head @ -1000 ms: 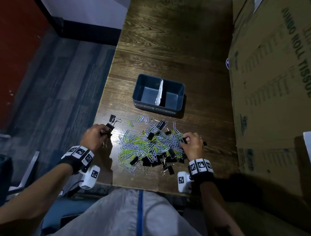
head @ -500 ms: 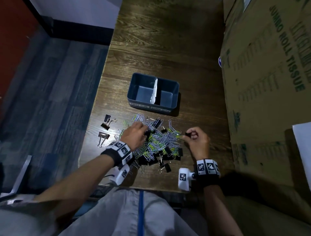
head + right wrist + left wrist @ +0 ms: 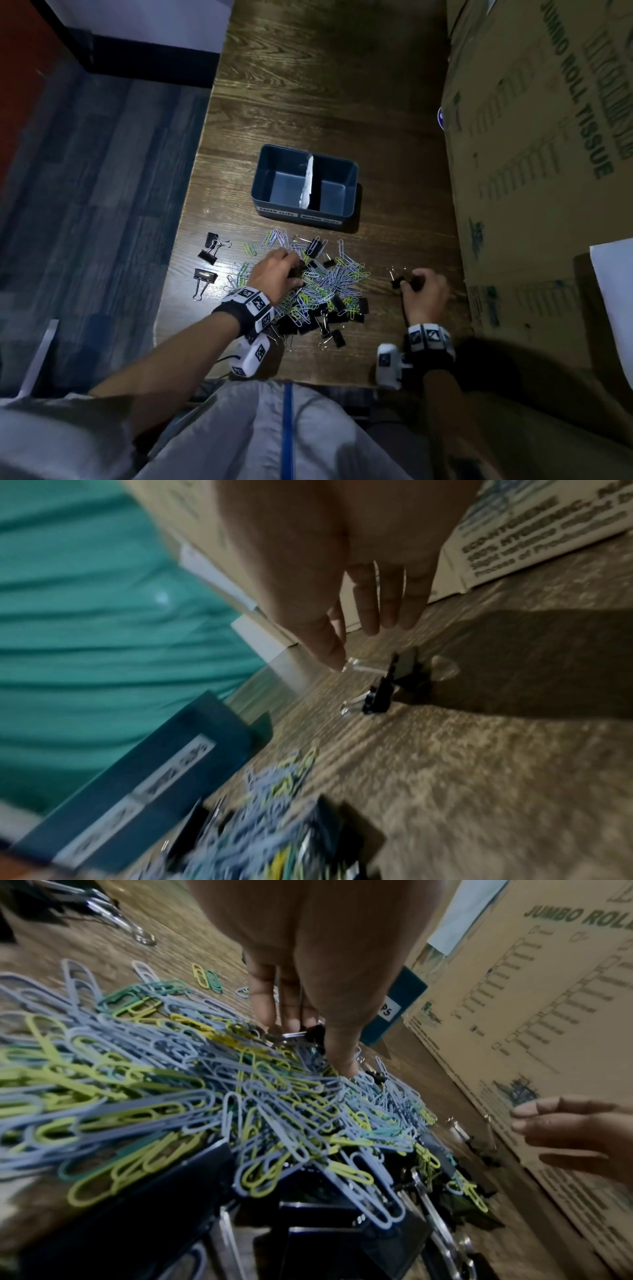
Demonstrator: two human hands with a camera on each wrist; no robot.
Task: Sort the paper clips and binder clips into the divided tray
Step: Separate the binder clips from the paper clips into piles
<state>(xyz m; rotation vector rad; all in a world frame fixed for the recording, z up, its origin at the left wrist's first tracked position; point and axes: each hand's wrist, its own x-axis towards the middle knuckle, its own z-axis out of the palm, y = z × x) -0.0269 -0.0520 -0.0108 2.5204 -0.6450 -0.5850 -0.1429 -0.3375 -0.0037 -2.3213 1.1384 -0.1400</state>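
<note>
Right hand [image 3: 424,291] moved right, pinching binder clip [image 3: 397,281] | left grip on pile clip | tray [image 3: 305,214] compartments empty

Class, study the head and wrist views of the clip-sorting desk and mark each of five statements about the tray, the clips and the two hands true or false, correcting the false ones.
1. Both compartments of the dark blue divided plastic tray hold clips. False: both look empty.
2. The left hand reaches into the mixed pile of coloured paper clips. True.
3. Three black binder clips lie apart on the wooden table, left of the pile. True.
4. The right hand is over the tray. False: it is right of the pile, beside a small black binder clip.
5. The tray is unlabelled. False: two white labels mark its front.
</note>
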